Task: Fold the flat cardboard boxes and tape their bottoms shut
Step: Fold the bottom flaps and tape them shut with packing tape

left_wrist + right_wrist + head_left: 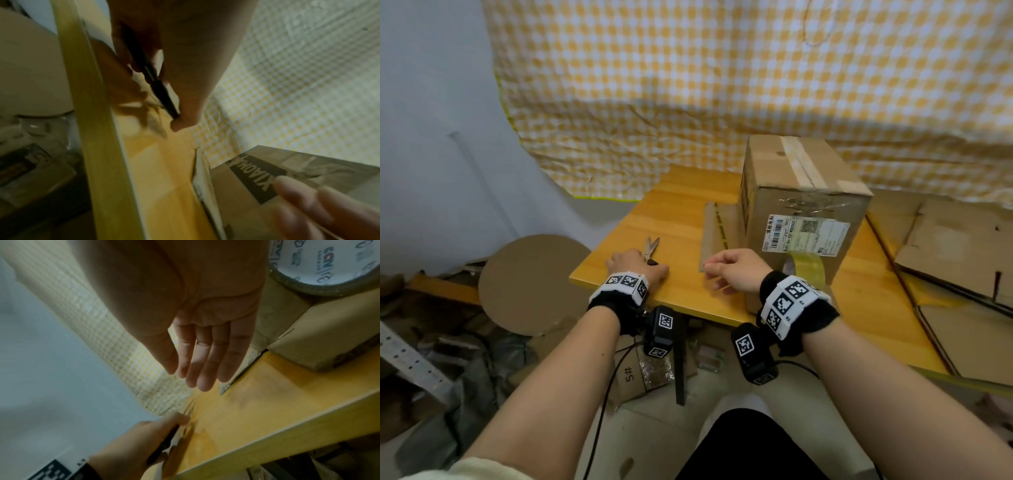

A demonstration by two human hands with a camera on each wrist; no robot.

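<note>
A folded cardboard box (801,192) stands on the wooden table (681,212), its top seam taped and a shipping label on the near side. A flat cardboard flap (714,236) sticks out from under it on the left. My left hand (633,263) grips the black handles of the scissors (651,247), which lie at the table's near left; the handle (156,84) runs through my curled fingers. My right hand (717,274) hovers over the table beside the flap with its fingers (205,366) straight and holds nothing. A roll of clear tape (804,269) leans against the box by my right wrist.
Flattened cardboard sheets (955,246) are stacked to the right of the table. A round cardboard disc (530,284) leans at the left, with clutter on the floor below. A yellow checked cloth (722,85) covers the wall behind.
</note>
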